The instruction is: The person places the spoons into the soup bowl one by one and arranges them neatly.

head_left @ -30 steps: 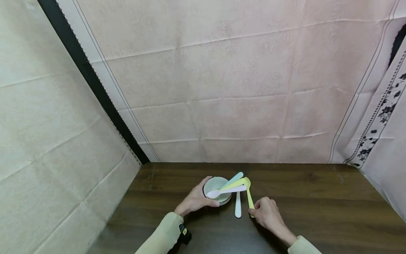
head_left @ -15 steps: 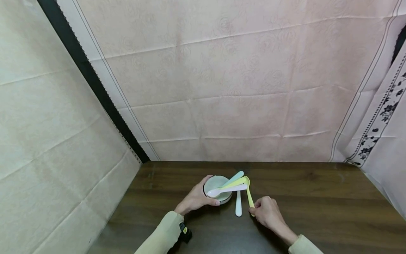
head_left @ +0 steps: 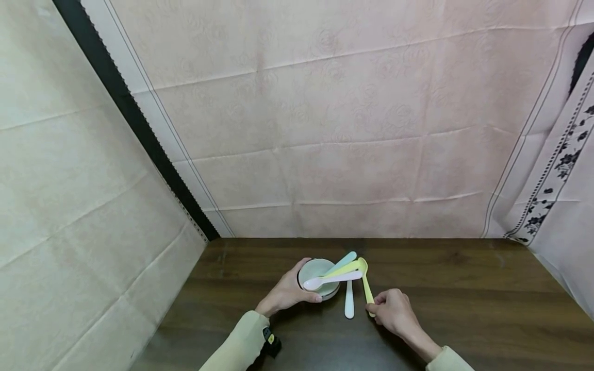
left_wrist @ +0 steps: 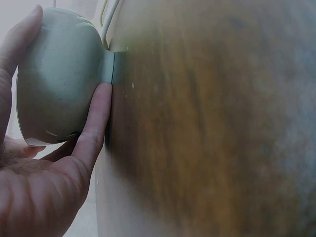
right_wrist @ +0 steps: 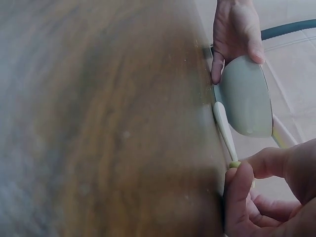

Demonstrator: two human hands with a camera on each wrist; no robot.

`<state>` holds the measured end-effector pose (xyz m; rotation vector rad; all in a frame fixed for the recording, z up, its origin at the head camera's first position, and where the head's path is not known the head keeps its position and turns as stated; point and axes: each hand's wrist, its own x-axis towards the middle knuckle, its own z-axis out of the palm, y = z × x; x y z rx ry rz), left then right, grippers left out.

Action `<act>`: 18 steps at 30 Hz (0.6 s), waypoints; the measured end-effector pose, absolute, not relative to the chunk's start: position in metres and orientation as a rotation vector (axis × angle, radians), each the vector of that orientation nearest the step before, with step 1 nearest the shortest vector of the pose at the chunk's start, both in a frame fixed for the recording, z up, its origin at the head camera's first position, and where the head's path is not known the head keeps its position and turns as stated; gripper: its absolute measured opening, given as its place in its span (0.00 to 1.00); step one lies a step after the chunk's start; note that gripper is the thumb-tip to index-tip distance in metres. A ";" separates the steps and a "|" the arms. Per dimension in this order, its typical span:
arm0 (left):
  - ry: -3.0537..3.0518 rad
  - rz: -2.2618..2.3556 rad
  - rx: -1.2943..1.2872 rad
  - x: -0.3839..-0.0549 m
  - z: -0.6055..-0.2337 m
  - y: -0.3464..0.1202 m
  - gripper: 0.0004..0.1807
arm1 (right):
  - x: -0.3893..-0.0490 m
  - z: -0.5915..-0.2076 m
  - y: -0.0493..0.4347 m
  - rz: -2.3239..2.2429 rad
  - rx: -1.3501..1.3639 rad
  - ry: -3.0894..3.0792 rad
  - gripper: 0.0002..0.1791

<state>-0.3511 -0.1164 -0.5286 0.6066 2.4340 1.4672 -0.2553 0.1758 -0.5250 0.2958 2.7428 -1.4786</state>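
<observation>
the bowl looks smooth with a soft sheen, the spoons like smooth plastic; the worktop is wood-grained with a dull gloss, the wall hangings look like creased, matt cloth.

- The place is screened by creased pale cloths, behind and at both sides.
- A brown, wood-grained tabletop is between them.
- Whether it belongs to home or studio, I cannot tell.

Pale, creased cloth behind a brown wooden table.
</observation>
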 end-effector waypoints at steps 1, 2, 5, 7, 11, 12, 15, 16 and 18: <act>2.431 1.469 0.608 -0.351 -0.528 -0.116 0.58 | -0.255 -0.525 0.176 -1.487 0.296 2.742 0.10; 2.429 1.470 0.608 -0.351 -0.528 -0.116 0.58 | -0.255 -0.525 0.176 -1.497 0.299 2.740 0.10; 2.421 1.479 0.606 -0.351 -0.528 -0.116 0.58 | -0.255 -0.526 0.177 -1.525 0.307 2.736 0.10; 2.421 1.481 0.607 -0.351 -0.528 -0.116 0.58 | -0.255 -0.527 0.178 -1.552 0.317 2.723 0.10; 2.427 1.479 0.611 -0.351 -0.529 -0.116 0.57 | -0.255 -0.528 0.179 -1.594 0.338 2.694 0.08; 2.427 1.479 0.613 -0.351 -0.529 -0.116 0.57 | -0.255 -0.528 0.179 -1.602 0.344 2.686 0.07; 2.424 1.480 0.621 -0.351 -0.530 -0.116 0.57 | -0.254 -0.527 0.179 -1.622 0.347 2.675 0.06; 2.424 1.480 0.622 -0.352 -0.530 -0.116 0.57 | -0.254 -0.527 0.180 -1.631 0.351 2.669 0.06; 2.424 1.480 0.623 -0.352 -0.530 -0.116 0.57 | -0.253 -0.527 0.180 -1.651 0.354 2.659 0.06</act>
